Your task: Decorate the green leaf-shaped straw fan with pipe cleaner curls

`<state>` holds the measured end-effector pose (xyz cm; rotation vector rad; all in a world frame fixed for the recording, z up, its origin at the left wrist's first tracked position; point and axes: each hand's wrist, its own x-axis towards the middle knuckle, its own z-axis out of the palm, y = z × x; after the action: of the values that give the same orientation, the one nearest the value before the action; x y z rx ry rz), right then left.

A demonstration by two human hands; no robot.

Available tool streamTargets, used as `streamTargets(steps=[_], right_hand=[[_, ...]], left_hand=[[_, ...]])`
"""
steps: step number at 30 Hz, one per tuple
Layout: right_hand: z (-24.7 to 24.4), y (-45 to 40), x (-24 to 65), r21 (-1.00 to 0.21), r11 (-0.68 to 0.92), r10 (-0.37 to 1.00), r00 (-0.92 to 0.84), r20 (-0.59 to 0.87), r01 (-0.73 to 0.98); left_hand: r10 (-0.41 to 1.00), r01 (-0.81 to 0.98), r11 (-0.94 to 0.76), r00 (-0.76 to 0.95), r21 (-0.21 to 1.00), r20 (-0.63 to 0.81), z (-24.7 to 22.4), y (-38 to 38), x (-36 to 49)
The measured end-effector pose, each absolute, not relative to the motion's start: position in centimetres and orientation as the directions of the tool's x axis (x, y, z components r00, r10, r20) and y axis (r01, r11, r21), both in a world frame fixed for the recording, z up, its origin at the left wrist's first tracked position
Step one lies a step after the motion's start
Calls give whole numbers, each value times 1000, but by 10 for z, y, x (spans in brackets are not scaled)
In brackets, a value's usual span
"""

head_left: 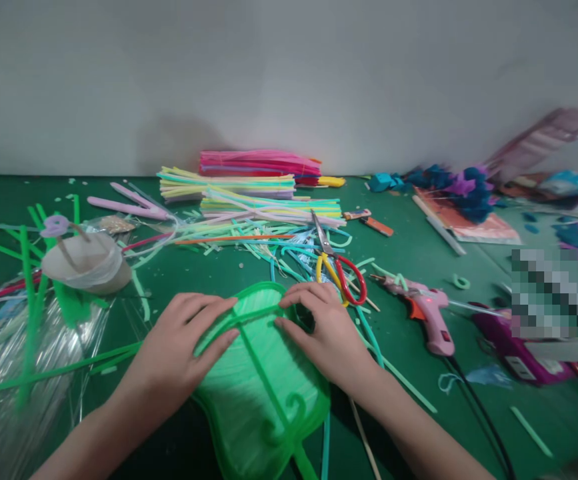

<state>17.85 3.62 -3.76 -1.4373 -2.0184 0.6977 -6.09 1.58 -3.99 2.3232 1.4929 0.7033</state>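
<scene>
A translucent green leaf-shaped piece [279, 360], edged with fuzzy green stem, lies in front of me. Down its middle runs a straight green rib, and a small curl sits near its lower end. Across the upper part stretches a short green pipe cleaner [257, 315]. My left hand [186, 343] pinches this strip at its left end between thumb and fingers. At the other end my right hand [326, 333] pinches it, thumb below and fingers above. Just beyond the right hand are scissors [325, 243] with red and yellow handles.
A pink glue gun [431, 313] with a black cord lies right. Bundles of pastel pipe cleaners [229, 185] and pink ones [259, 162] lie by the wall. At left are a whitish cup [103, 263], pink tongs [129, 208] and clear plastic wrapping [43, 373]. Cut scraps litter the green table.
</scene>
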Motion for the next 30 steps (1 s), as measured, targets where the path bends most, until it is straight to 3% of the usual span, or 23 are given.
streamTargets(steps=[5, 10, 15, 21, 23, 25, 28, 30], right_hand=[[-29, 37, 179, -955, 38, 976, -216, -28, 295], [-21, 34, 179, -994, -57, 965, -261, -31, -91], [-19, 29, 178, -998, 8, 971, -236, 24, -68], [-18, 30, 185, -931, 327, 936, -191, 295, 163], [-18, 30, 186, -881, 421, 902, -199, 383, 216], [-16, 31, 186, -904, 384, 919, -178, 353, 189], [-14, 31, 186, -997, 83, 981, -176, 81, 4], [-14, 32, 186, -984, -117, 973, -213, -87, -134]], left_hand=[[945, 640, -231, 328, 733, 11, -2, 36, -32], [938, 379, 131, 251, 916, -238, 15, 38, -17], [871, 85, 393, 285, 916, -400, 11, 35, -12], [741, -174, 638, 401, 750, -538, 9, 35, -11], [717, -220, 672, 432, 707, -546, 8, 35, -12], [728, -181, 649, 430, 739, -534, 8, 35, -12], [811, 32, 471, 377, 882, -447, 9, 37, -14], [866, 185, 318, 342, 930, -364, 11, 40, -18]])
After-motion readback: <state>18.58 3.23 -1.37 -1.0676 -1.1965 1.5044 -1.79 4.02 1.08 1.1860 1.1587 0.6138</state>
